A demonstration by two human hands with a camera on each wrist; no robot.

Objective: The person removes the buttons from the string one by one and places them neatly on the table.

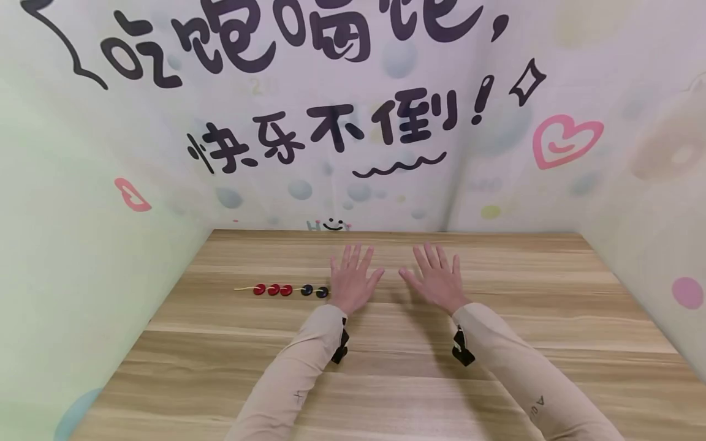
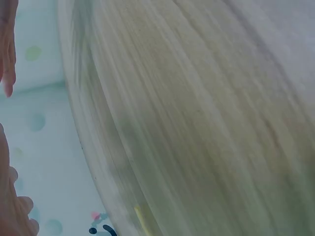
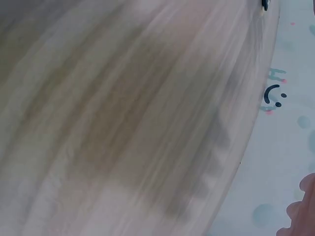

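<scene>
A string of beads lies on the table to the left of my hands in the head view. Three red beads (image 1: 273, 290) and two dark beads (image 1: 306, 290) sit on a yellow cord (image 1: 243, 288). My left hand (image 1: 352, 283) is beside the dark end of the string, fingers spread and straight, holding nothing. A short piece of yellow cord (image 2: 142, 219) shows in the left wrist view. My right hand (image 1: 439, 283) is also spread with straight fingers and holds nothing. Its shadow falls on the wood. Only some fingertips (image 3: 297, 212) show in the right wrist view.
The wood-grain table (image 1: 397, 404) meets a printed back wall (image 1: 331, 190) with black lettering. Side walls (image 1: 72, 245) stand at the left and right. Dark wrist devices (image 1: 463, 350) are strapped at both sleeve cuffs.
</scene>
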